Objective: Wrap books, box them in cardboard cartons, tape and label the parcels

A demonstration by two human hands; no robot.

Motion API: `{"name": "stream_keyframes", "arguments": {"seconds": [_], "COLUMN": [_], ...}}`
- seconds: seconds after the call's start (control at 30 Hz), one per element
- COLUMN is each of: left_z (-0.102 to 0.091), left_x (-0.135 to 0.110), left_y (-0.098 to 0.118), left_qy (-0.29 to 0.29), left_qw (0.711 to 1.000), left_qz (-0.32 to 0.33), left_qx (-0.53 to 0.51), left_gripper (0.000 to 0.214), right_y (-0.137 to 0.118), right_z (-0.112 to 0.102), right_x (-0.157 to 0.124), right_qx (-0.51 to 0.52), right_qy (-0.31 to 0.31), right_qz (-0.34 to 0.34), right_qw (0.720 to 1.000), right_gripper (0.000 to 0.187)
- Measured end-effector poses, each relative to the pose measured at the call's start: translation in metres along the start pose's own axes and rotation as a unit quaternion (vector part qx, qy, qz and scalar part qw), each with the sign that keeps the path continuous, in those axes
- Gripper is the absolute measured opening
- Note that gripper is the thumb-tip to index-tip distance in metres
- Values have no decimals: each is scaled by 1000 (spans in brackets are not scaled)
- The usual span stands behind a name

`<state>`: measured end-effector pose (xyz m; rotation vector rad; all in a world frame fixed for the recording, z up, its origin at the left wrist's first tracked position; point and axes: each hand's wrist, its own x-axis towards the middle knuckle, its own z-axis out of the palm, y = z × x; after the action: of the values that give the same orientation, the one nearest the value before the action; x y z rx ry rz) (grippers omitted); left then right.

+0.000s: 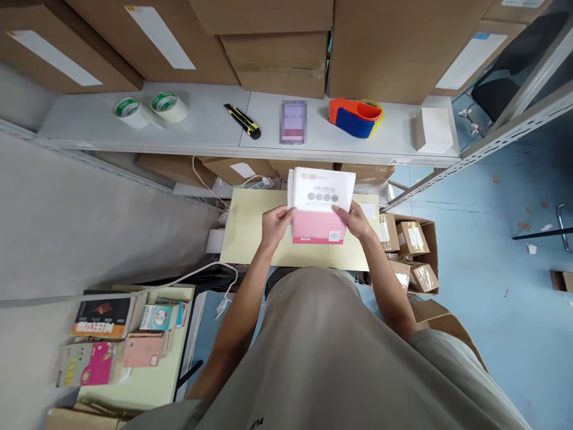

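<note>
Above the pale yellow table (242, 233) I hold a pink and white book (319, 224) with a barcode at its lower right corner. White sheets or another thin volume show behind its left and top edges; I cannot make out which. My left hand (275, 226) grips the left edge, thumb on the cover. On the right edge, my right hand (355, 220) is closed with its thumb across the front. Both sets of fingers are partly hidden behind the book. A white paper (367, 210) lies on the table beyond my right hand.
On the grey shelf (206, 128) ahead are tape rolls (168, 106), a utility knife (243, 121), a phone (293, 122), a tape dispenser (356, 117) and a white box (434, 129). A carton of parcels (414, 239) stands right; stacked books (96, 364) lie left. A white cable (179, 276) crosses the left side.
</note>
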<state>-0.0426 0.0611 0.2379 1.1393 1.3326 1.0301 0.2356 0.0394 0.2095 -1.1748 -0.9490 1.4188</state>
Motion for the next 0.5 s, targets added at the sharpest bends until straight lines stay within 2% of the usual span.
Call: {"name": "stream_keyframes", "arguments": {"seconds": [0.07, 0.17, 0.23, 0.3, 0.4, 0.5], "left_z": [1, 6, 10, 14, 20, 27], "left_x": [-3, -8, -10, -10, -11, -18], "left_y": [-2, -6, -7, -10, -14, -17], "left_qy": [29, 90, 118, 116, 80, 37], "left_qw": [999, 991, 982, 975, 969, 966], "left_qz": [18, 59, 82, 95, 102, 90], "left_qx": [29, 80, 123, 166, 211, 239], "left_gripper": [58, 47, 38, 30, 18, 16], "right_y": [7, 18, 23, 24, 24, 25], "right_z": [0, 5, 17, 39, 82, 115], "right_x": [2, 5, 5, 4, 4, 7], "right_qx": [-10, -63, -88, -81, -46, -52], "right_qy": [17, 115, 160, 128, 36, 37], "right_qz": [10, 25, 37, 49, 45, 23], "right_qw": [1000, 991, 982, 987, 997, 998], "right_gripper": [77, 92, 101, 100, 83, 69]}}
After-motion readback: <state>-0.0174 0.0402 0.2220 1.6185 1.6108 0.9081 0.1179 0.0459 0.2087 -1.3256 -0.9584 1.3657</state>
